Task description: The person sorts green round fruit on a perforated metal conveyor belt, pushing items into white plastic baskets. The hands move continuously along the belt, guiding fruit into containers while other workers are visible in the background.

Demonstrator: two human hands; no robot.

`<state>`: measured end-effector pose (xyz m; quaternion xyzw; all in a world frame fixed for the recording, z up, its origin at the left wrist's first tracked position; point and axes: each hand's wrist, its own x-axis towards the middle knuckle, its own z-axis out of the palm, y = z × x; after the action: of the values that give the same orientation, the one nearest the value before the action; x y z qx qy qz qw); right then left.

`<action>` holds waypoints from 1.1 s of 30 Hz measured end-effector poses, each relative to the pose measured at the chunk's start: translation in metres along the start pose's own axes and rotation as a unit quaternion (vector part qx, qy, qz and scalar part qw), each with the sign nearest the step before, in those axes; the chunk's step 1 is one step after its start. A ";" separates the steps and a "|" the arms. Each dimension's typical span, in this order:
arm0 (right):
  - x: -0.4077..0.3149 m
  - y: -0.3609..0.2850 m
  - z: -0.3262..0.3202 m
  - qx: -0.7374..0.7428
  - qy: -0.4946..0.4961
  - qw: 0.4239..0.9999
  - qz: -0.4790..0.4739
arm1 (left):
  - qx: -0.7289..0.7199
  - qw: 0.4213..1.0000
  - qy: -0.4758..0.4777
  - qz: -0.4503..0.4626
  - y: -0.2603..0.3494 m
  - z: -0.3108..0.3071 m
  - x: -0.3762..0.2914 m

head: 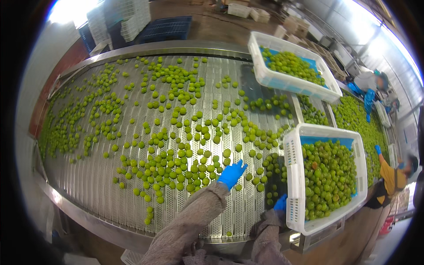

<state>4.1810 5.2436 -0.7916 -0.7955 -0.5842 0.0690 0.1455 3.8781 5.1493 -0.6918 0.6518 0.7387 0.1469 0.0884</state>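
Observation:
My left hand, in a blue glove, reaches over a perforated metal conveyor. Its fingers are extended and somewhat apart, with nothing visible in them. Round green fruits lie loose to its left, and several more are to its right. My right hand, also blue-gloved, is at the left side of a white plastic crate. Its fingers are largely hidden, so any grip is unclear. Inside that crate is a heap of green fruits, a few of them brownish, over a blue liner.
A second white crate with fruits stands at the conveyor's far side. Beyond the crates, more fruits cover another stretch of the line, where two people in blue gloves stand. A metal rail edges the conveyor.

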 end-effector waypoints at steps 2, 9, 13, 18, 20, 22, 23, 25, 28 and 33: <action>-0.021 -0.014 0.003 -0.040 -0.036 0.999 -0.002 | 0.007 0.998 -0.053 -0.032 -0.038 0.026 -0.004; -0.015 -0.020 0.007 -0.054 -0.016 0.991 -0.119 | -0.123 0.982 0.005 -0.140 -0.038 0.049 -0.054; 0.018 -0.024 0.016 0.001 0.047 0.965 -0.259 | -0.394 0.881 0.079 -0.249 -0.007 0.016 -0.078; -0.007 -0.082 -0.007 -0.004 -0.075 0.934 -0.350 | -0.736 0.551 0.141 -0.366 -0.016 -0.026 -0.132; -0.022 -0.091 -0.012 0.044 -0.136 0.907 -0.396 | -0.742 0.584 0.163 -0.286 -0.021 -0.032 -0.149; -0.042 -0.097 -0.024 0.178 -0.200 0.845 -0.462 | -0.869 0.371 0.186 -0.272 -0.032 -0.034 -0.170; -0.050 -0.105 -0.035 0.216 -0.244 0.813 -0.483 | -0.878 0.348 0.193 -0.267 -0.032 -0.037 -0.178; -0.053 -0.108 -0.048 0.201 -0.227 0.824 -0.479 | -0.887 0.341 0.195 -0.242 -0.033 -0.041 -0.187; -0.048 -0.102 -0.072 0.256 -0.216 0.851 -0.405 | -0.861 0.359 0.208 -0.294 -0.030 -0.064 -0.203; 0.037 -0.034 -0.063 0.001 -0.090 0.986 -0.141 | -0.824 0.316 0.301 -0.361 -0.017 -0.099 -0.251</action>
<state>4.1785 5.2784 -0.7194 -0.6955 -0.7011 0.1199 0.1013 3.8644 4.8892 -0.6196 -0.1778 0.3748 0.8192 0.3960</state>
